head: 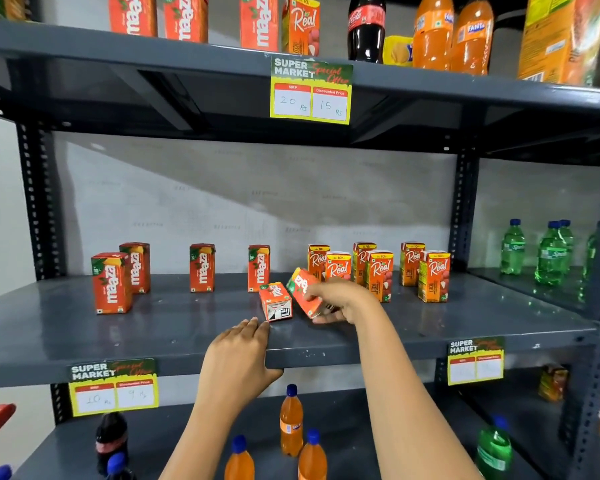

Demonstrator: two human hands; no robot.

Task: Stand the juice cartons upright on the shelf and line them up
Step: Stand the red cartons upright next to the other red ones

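Here, right hand (340, 301) grip pinching a tilted carton (303, 295); left hand (238, 355) flat, apparently empty, on shelf edge (361, 351).

Right hand (340, 301) grips a tilted carton (303, 294) on the grey shelf (153, 327). Left hand (238, 355) rests on shelf edge, just beside a fallen carton (276, 301). Other cartons stand upright behind.

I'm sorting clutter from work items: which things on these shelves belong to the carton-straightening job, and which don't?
Job:
tilted Maaza carton in right hand
fallen Maaza carton
upright Maaza cartons
Real cartons
middle shelf

Not the job:
green bottles
orange bottles
price tag
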